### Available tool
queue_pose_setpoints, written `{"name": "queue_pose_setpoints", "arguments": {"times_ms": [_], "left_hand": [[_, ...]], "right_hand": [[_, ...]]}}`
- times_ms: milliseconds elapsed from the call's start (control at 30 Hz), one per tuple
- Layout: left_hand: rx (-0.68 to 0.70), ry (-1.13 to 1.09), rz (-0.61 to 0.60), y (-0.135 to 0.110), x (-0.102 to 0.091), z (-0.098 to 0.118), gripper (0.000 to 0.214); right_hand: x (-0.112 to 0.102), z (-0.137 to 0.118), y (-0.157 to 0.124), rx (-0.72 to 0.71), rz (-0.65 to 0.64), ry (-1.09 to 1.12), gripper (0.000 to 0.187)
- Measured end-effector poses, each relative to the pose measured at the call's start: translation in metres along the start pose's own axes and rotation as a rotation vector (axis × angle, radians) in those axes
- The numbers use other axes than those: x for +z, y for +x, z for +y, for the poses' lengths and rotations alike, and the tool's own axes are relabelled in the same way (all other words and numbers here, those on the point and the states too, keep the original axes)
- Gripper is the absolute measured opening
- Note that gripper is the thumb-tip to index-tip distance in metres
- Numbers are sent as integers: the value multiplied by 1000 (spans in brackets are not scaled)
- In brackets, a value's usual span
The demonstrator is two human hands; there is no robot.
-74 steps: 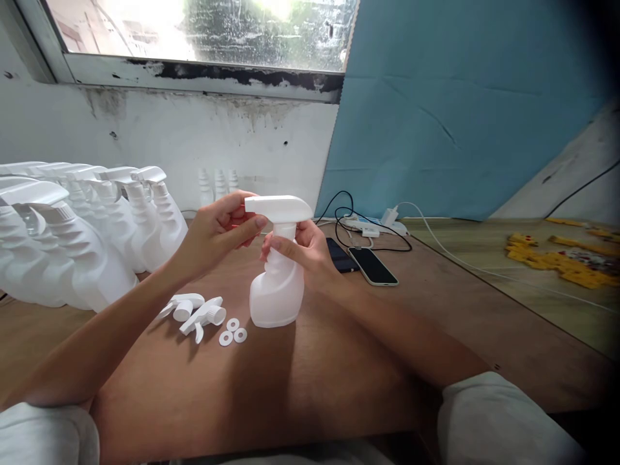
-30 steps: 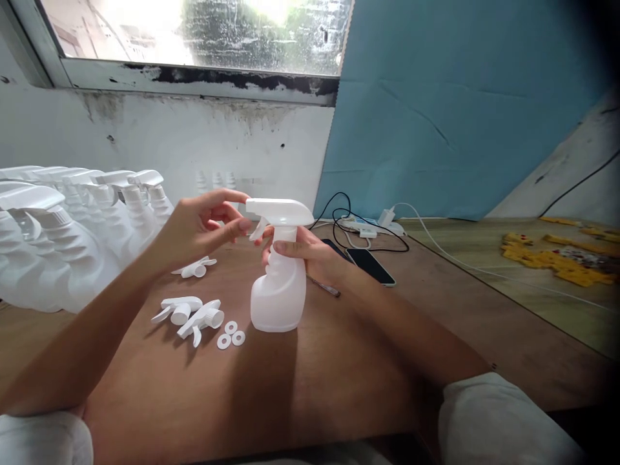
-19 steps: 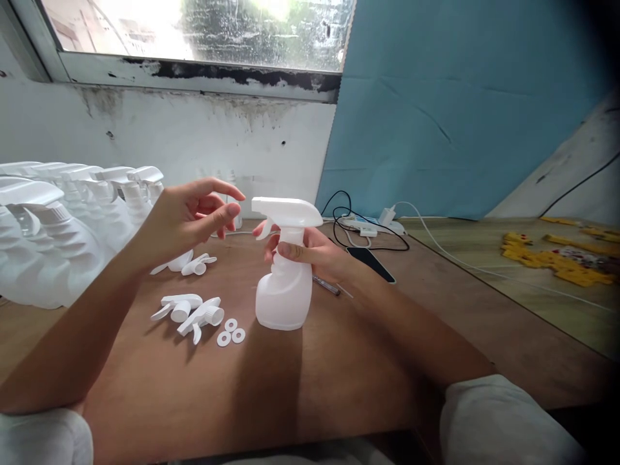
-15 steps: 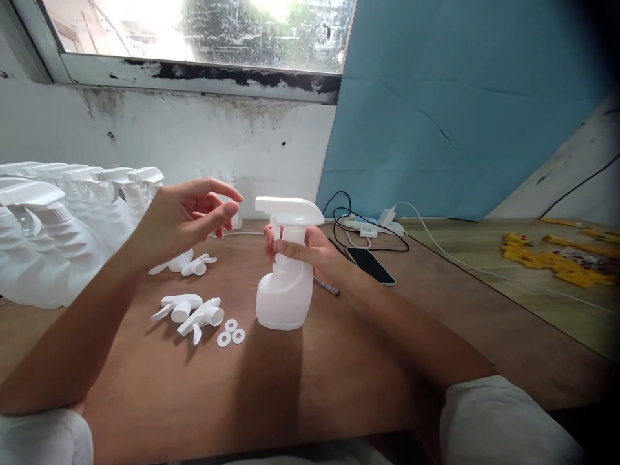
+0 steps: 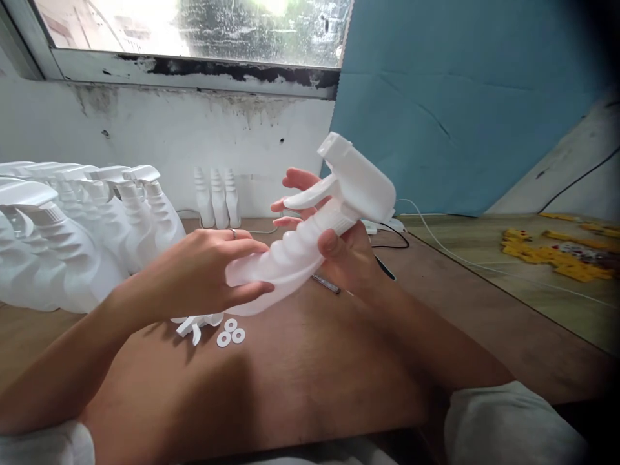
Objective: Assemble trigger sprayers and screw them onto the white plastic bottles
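Note:
A white spray bottle (image 5: 295, 248) is held up above the table, tilted so its trigger head (image 5: 363, 181) points up and to the right. My left hand (image 5: 208, 268) grips the bottle's lower end between thumb and fingers. Under the neck, my right hand (image 5: 346, 255) supports the bottle; its thumb lies on the near side and its fingers spread out behind the trigger. Below my left hand lie loose white trigger heads (image 5: 196, 328), partly hidden by it. Beside them are three flat white washers (image 5: 231, 336).
Rows of white spray bottles (image 5: 72, 252) stand at the left. Three slim white bottles (image 5: 217, 200) stand by the wall. A pen-like tool (image 5: 326, 284), a partly hidden phone (image 5: 386, 268) and cables (image 5: 397, 239) lie behind my right hand. Yellow pieces (image 5: 552, 261) lie far right.
The spray bottle has been lifted off the table and tipped, its head now to the upper right. My left hand has come across and taken hold of its lower end.

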State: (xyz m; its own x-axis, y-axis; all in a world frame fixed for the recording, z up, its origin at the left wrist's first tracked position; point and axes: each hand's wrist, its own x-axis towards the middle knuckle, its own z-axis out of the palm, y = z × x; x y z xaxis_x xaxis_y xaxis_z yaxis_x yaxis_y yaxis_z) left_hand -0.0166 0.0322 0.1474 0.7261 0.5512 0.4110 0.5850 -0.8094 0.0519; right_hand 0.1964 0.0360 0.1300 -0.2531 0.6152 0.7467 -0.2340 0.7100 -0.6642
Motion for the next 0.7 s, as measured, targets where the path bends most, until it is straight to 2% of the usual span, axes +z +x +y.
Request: {"name": "queue_pose_setpoints", "arguments": {"times_ms": [67,167,267,333,400,500,700], "left_hand": [[-82,146,81,-12,-13,-6,37],[-392,404,97,-32,-33,-24,42],[-760,532,-43,-44,-43,-44,50],[-914,486,-140,-48,-44,-55,56],[-985,398,-206,-49,-41,-63,60],[-1016,352,-276,-50,-35,-72,61],[-977,408,-377,-64,-26,-83,59]], "right_hand": [[-4,-6,3,23,-17,-20,52],[-16,-14,8,92,17,-83,46],[-30,-19,12,144,62,-176,40],[-37,-21,14,150,62,-203,38],[-42,-24,15,156,58,-207,37],[-46,-30,15,178,84,-193,39],[-49,-41,14,174,100,-126,32]]}}
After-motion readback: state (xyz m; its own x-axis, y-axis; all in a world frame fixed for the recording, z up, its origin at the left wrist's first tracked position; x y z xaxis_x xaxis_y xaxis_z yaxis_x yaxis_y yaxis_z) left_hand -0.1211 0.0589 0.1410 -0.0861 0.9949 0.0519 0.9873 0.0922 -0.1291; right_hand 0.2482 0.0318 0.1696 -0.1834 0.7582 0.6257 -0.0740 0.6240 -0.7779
